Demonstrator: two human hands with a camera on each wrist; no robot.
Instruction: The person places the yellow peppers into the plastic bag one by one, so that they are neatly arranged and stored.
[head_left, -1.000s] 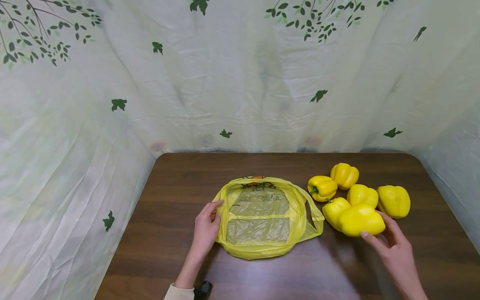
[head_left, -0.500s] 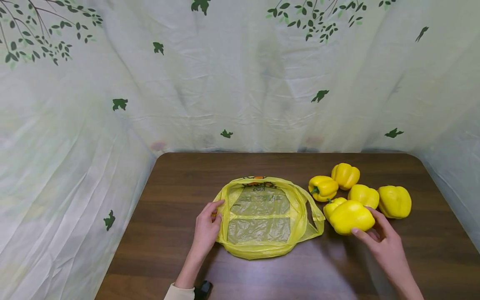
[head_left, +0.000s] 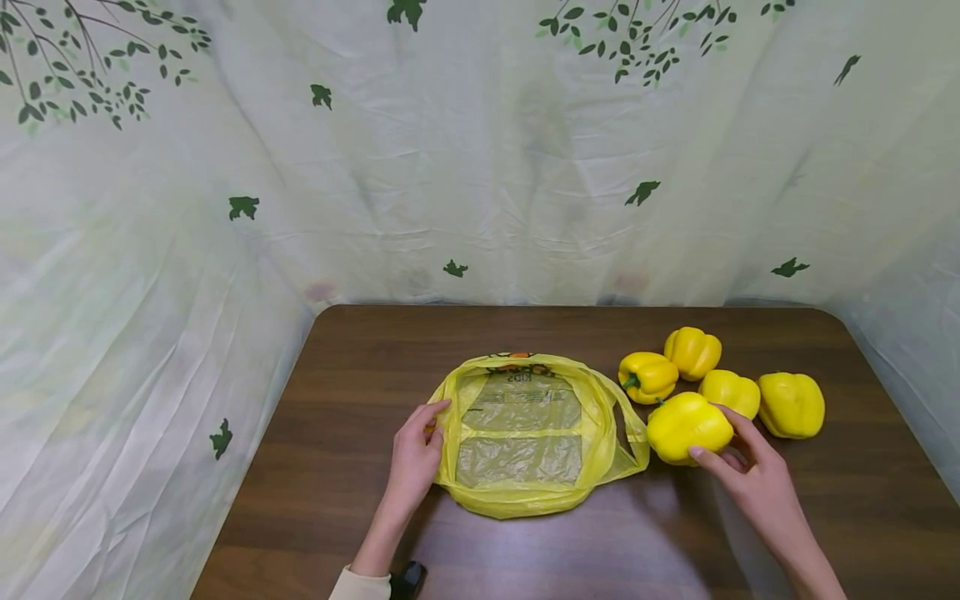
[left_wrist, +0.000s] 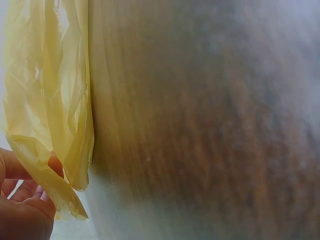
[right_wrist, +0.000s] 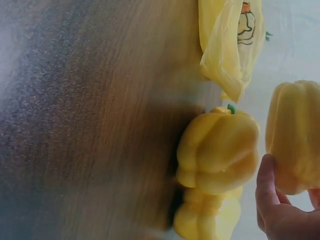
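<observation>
A yellow plastic bag [head_left: 510, 502] lies with its mouth spread wide, facing up, a handle loop at its right side. My left hand [head_left: 416, 446] pinches the bag's left edge between thumb and fingers; in the left wrist view the thin film [left_wrist: 55, 190] folds across the fingers. My right hand [head_left: 757, 483] grips a yellow bell pepper [head_left: 688, 427], thumb on the near side. The right wrist view has this pepper [right_wrist: 295, 135] raised off the table, with another bell pepper [right_wrist: 220, 150] standing below it. That lower one is mostly hidden in the head view.
Several more yellow bell peppers stand at the table's right: one with a green stem [head_left: 648, 377], one behind it [head_left: 693, 352], one partly behind the held pepper [head_left: 730, 393], one farthest right [head_left: 791, 405]. A leaf-printed curtain [head_left: 487, 167] hangs behind the brown table [head_left: 360, 350].
My right hand has carried the held bell pepper leftward and slightly up, over the pepper nearest the bag's handle. My left hand and the bag have stayed in place.
</observation>
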